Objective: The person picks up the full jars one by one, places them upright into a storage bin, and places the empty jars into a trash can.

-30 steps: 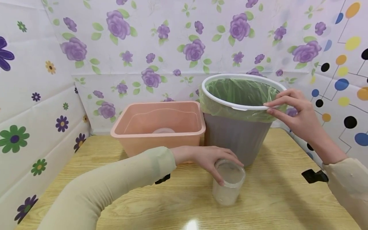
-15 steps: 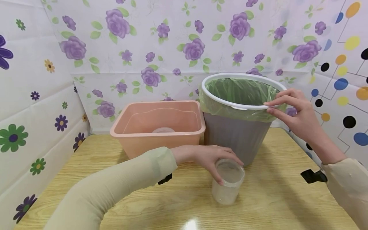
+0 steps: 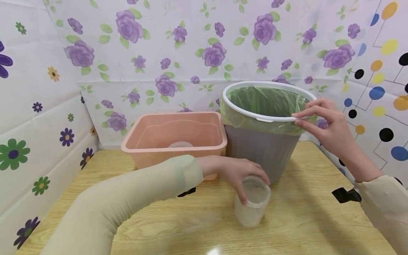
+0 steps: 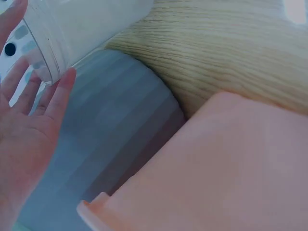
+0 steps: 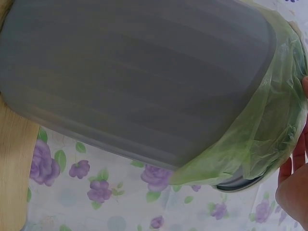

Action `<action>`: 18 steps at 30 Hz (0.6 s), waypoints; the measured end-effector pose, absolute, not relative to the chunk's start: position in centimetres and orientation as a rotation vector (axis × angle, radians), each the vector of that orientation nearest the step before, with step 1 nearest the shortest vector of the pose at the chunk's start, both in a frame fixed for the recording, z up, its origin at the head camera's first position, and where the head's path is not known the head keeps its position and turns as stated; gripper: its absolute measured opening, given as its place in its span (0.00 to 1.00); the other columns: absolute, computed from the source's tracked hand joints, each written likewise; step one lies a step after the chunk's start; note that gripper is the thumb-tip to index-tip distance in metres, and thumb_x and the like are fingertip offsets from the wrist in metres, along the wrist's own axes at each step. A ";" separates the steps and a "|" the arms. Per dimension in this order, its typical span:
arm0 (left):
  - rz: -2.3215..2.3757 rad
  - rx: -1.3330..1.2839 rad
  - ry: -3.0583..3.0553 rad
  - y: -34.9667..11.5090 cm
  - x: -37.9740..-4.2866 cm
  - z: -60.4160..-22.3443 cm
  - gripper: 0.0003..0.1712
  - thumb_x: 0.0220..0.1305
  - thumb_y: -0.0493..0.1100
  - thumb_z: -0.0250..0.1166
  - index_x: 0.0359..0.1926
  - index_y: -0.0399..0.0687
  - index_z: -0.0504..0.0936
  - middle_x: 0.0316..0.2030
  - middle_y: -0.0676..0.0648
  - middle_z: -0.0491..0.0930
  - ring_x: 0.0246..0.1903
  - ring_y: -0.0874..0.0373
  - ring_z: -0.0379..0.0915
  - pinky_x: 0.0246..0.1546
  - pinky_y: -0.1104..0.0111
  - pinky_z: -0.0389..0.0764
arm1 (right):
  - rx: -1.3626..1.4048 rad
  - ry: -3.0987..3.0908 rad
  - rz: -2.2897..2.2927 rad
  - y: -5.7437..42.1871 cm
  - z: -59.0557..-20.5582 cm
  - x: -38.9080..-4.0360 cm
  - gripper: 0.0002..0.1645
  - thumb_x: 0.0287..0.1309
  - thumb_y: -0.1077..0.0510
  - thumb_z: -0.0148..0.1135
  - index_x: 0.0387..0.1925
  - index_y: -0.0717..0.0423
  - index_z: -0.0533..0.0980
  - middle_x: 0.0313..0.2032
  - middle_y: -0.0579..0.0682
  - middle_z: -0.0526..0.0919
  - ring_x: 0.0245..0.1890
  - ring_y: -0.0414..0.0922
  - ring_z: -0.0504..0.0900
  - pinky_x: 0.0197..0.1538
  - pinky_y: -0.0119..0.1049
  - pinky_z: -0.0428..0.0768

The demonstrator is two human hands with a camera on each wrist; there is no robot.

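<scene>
My left hand (image 3: 239, 173) grips the top rim of a clear plastic jar (image 3: 251, 209), thumb on the near side and fingers around the far side. The jar stands upright on the wooden table, in front of a grey trash can (image 3: 262, 148). In the left wrist view, the fingers curve around the rim of the jar (image 4: 91, 24). A green trash bag (image 3: 242, 118) lines the can and folds over its outside, under a white ring (image 3: 271, 119). My right hand (image 3: 331, 124) pinches that ring at its right front, the thumb below and the fingers on top.
A pink plastic basin (image 3: 175, 151) stands left of the can, close against it, with a round translucent piece (image 3: 180, 144) inside. Floral sheeting (image 3: 191, 53) hangs behind the wooden table (image 3: 178, 226). Patterned sheets close off both sides.
The left forearm and wrist have shifted slightly up and to the right, while the hand keeps its grip on the jar. The right hand stays on the ring.
</scene>
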State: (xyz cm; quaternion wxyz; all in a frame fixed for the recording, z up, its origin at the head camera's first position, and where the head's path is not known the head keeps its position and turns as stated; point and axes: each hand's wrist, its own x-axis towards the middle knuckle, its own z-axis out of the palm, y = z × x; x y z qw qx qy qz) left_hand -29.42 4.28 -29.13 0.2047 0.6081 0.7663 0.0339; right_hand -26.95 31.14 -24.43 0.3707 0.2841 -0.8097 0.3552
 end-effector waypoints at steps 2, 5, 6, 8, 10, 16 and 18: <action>0.062 1.707 2.122 4.8 -29.3 -28.8 0.48 0.47 0.55 0.79 0.69 0.56 0.69 0.65 0.53 0.68 0.64 0.64 0.64 0.63 0.78 0.65 | 0.728 -2.072 0.907 31.2 -24.4 -26.9 0.16 0.46 0.78 0.69 0.38 0.64 0.85 0.44 0.28 0.74 0.54 0.32 0.66 0.56 0.29 0.58; 0.018 1.712 2.103 5.5 -29.0 -28.1 0.48 0.47 0.55 0.80 0.68 0.56 0.69 0.64 0.53 0.68 0.63 0.65 0.63 0.63 0.80 0.64 | 0.730 -2.067 0.907 31.2 -24.5 -27.0 0.16 0.46 0.78 0.69 0.38 0.64 0.85 0.44 0.28 0.74 0.54 0.32 0.66 0.56 0.29 0.58; 0.009 1.715 2.099 5.6 -28.9 -27.9 0.48 0.46 0.55 0.80 0.68 0.56 0.69 0.64 0.53 0.68 0.63 0.65 0.63 0.63 0.81 0.64 | 0.732 -2.067 0.909 31.2 -24.5 -27.0 0.16 0.46 0.78 0.69 0.38 0.64 0.85 0.44 0.28 0.74 0.54 0.32 0.66 0.56 0.29 0.58; -0.005 1.716 2.096 5.8 -28.9 -27.4 0.48 0.46 0.55 0.80 0.67 0.56 0.69 0.64 0.53 0.68 0.63 0.66 0.63 0.62 0.82 0.63 | 0.736 -2.070 0.909 31.2 -24.5 -27.0 0.16 0.47 0.78 0.69 0.38 0.64 0.85 0.44 0.28 0.74 0.54 0.32 0.65 0.56 0.29 0.58; -0.006 1.721 2.096 5.8 -28.8 -27.0 0.47 0.46 0.55 0.80 0.67 0.56 0.69 0.64 0.53 0.68 0.63 0.66 0.63 0.62 0.82 0.63 | 0.738 -2.075 0.917 31.1 -24.5 -27.0 0.16 0.47 0.78 0.69 0.39 0.64 0.85 0.44 0.28 0.74 0.55 0.32 0.65 0.56 0.29 0.58; 0.007 1.734 2.090 5.1 -28.7 -25.2 0.46 0.47 0.52 0.79 0.67 0.55 0.70 0.63 0.52 0.68 0.63 0.63 0.63 0.63 0.79 0.64 | 0.734 -2.078 0.922 31.2 -24.6 -27.1 0.15 0.48 0.77 0.69 0.39 0.63 0.85 0.45 0.30 0.74 0.56 0.33 0.65 0.57 0.30 0.58; 0.005 1.738 2.092 4.9 -28.6 -24.5 0.45 0.48 0.51 0.79 0.67 0.55 0.70 0.63 0.52 0.68 0.63 0.62 0.63 0.63 0.78 0.64 | 0.727 -2.076 0.921 31.2 -24.7 -27.0 0.15 0.48 0.77 0.69 0.39 0.63 0.85 0.45 0.30 0.75 0.55 0.33 0.65 0.57 0.30 0.58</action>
